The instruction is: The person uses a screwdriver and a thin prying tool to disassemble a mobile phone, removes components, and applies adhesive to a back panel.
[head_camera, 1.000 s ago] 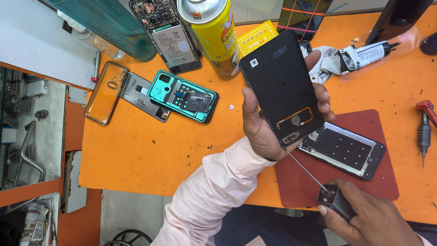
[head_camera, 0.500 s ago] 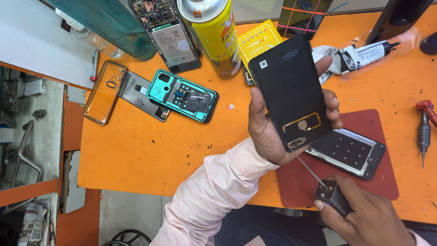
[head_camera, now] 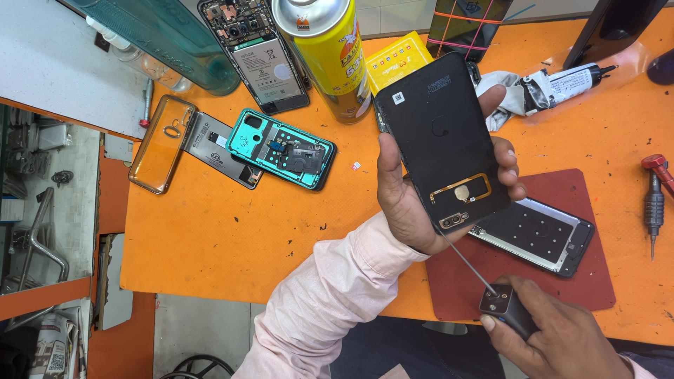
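My left hand (head_camera: 411, 203) holds a black phone back cover (head_camera: 442, 140) upright above the orange table, inner side toward me, with a gold-ringed fingerprint part and camera cutout near its lower end. My right hand (head_camera: 558, 337) grips a dark-handled screwdriver (head_camera: 507, 309) at the bottom right; its thin shaft points up-left to the cover's lower edge. Under the cover, a phone frame (head_camera: 540, 235) lies on a dark red mat (head_camera: 583, 281).
A teal opened phone (head_camera: 281, 149), a grey back plate and an amber clear case (head_camera: 160, 142) lie to the left. A yellow spray can (head_camera: 324, 49), another opened phone (head_camera: 256, 56), a yellow box, a glue tube (head_camera: 572, 78) and a red-tipped screwdriver (head_camera: 654, 203) surround the area.
My left hand has raised the black cover slightly up and to the right. The right hand with the screwdriver has shifted a little; its tip stays at the cover's lower edge.
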